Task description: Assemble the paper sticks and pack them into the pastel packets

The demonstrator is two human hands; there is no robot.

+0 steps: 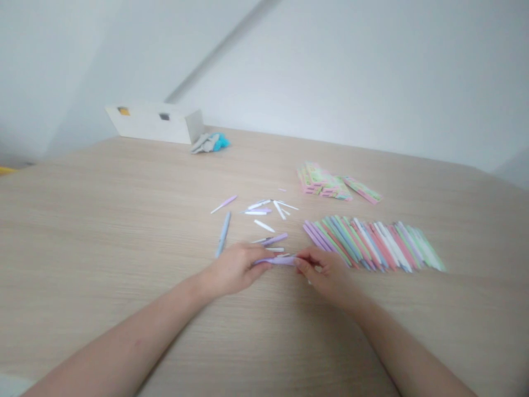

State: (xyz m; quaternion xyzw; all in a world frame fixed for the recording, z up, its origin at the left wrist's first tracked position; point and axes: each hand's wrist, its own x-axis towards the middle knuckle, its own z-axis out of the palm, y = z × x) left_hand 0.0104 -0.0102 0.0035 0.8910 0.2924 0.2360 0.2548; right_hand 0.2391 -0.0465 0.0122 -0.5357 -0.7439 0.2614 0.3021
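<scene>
Between my two hands lies a slim purple pen (282,261), held level just above the table. My left hand (237,268) is closed round its left part, fingers pinched. At its other end, the thumb and fingers of my right hand (324,273) pinch the tip. Just beyond my left hand rest another purple pen (275,239) and a white pen part (275,250). A blue-grey pen (223,234) lies left of them. Farther back is a loose group of white and purple pen parts (258,212). Blur hides the fine details.
A long row of coloured pens (372,242) lies right of my hands. Behind it are stacked pink-and-green packets (322,181) and a single packet (363,190). At the back left stand a white box (152,122) and a crumpled grey-and-blue cloth-like item (210,143), near the wall.
</scene>
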